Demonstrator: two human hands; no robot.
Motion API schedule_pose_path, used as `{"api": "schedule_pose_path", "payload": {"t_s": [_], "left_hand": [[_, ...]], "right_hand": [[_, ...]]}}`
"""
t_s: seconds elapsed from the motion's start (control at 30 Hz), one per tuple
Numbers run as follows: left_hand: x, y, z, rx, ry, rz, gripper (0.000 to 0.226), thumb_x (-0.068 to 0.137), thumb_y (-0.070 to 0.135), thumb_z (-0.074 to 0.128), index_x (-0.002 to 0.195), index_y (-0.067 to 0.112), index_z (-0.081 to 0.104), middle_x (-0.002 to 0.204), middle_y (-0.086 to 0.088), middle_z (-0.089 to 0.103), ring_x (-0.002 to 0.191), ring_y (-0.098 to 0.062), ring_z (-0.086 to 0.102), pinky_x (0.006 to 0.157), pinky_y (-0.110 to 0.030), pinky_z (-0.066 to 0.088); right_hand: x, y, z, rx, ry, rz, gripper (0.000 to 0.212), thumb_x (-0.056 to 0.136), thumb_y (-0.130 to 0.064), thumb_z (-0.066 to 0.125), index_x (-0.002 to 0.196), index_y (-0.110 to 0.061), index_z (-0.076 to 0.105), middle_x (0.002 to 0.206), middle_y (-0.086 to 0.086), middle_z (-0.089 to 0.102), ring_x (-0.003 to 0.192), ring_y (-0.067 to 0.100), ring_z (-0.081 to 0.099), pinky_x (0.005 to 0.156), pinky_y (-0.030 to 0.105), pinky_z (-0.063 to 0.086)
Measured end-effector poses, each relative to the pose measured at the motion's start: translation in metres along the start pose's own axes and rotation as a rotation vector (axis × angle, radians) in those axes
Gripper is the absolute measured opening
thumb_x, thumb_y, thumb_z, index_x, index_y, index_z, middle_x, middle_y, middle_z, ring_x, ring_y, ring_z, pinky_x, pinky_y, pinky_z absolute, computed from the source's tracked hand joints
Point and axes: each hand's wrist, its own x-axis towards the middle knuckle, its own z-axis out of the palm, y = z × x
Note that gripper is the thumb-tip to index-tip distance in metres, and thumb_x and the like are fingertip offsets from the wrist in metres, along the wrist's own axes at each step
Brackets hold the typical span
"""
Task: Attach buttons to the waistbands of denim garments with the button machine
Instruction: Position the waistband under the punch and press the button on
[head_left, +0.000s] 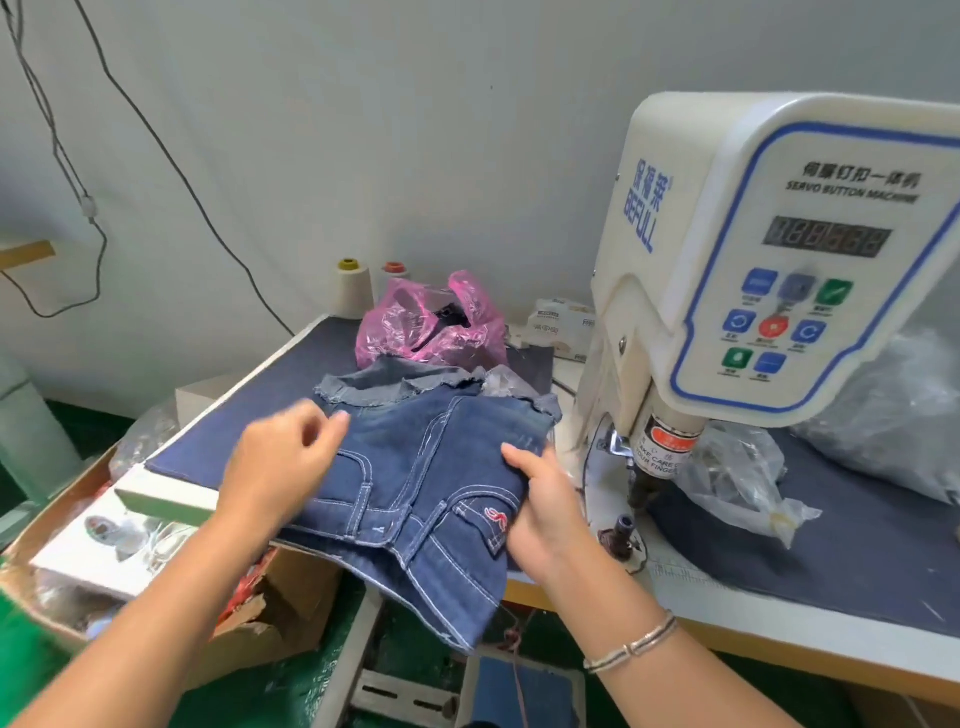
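Note:
A dark blue denim garment (415, 467) with white stitching lies on the blue-covered table (234, 431), its waistband end hanging over the near edge. My right hand (545, 509) grips the garment's right edge, thumb on top. My left hand (280, 462) rests on its left side, slightly blurred, fingers loosely curled on the cloth. The white servo button machine (769, 249) stands to the right, its punch head (660, 457) above the lower die (621, 530), right of the garment.
A lighter grey denim piece (384, 384) lies behind the garment. A pink plastic bag (431, 322) and thread cones (353, 286) sit at the back. Clear plastic bags (737, 478) lie right of the machine. An open cardboard box (130, 561) stands below at left.

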Motion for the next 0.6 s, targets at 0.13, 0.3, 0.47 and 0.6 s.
{"api": "schedule_pose_path", "payload": {"t_s": [0.13,0.3,0.47,0.6], "left_hand": [[-0.051,0.029,0.007,-0.13,-0.47,-0.03,0.072,0.072,0.089,0.031,0.07,0.027,0.068,0.064,0.007,0.069,0.058,-0.006,0.063,0.067,-0.027,0.049],[-0.06,0.043,0.029,-0.196,-0.464,0.12,0.03,0.086,0.047,0.064,0.113,0.037,0.057,0.111,0.017,0.059,0.099,0.002,0.057,0.08,-0.013,0.042],[-0.065,0.045,0.044,-0.075,-0.366,0.24,0.026,0.087,0.04,0.063,0.112,0.034,0.059,0.108,0.022,0.061,0.1,0.002,0.057,0.089,-0.028,0.048],[-0.069,0.048,0.052,-0.088,-0.219,0.192,0.004,0.088,0.033,0.06,0.092,0.035,0.059,0.092,0.018,0.066,0.086,-0.006,0.063,0.078,-0.035,0.051]], "right_hand": [[0.002,0.002,0.01,0.03,-0.018,0.001,0.043,0.092,0.002,0.05,0.133,-0.012,0.046,0.122,0.026,0.061,0.093,0.034,0.066,0.072,0.042,0.058],[-0.003,0.0,0.008,0.03,-0.083,-0.004,0.047,0.093,0.003,0.048,0.135,-0.016,0.045,0.123,0.023,0.062,0.1,0.035,0.066,0.075,0.044,0.058],[-0.008,-0.002,0.0,0.01,-0.13,-0.047,0.056,0.09,0.011,0.045,0.138,-0.018,0.042,0.126,0.022,0.06,0.109,0.036,0.062,0.086,0.048,0.055],[-0.01,-0.001,-0.001,-0.043,-0.139,-0.096,0.061,0.089,0.015,0.046,0.141,-0.016,0.036,0.13,0.021,0.058,0.105,0.03,0.063,0.087,0.044,0.055]]}}
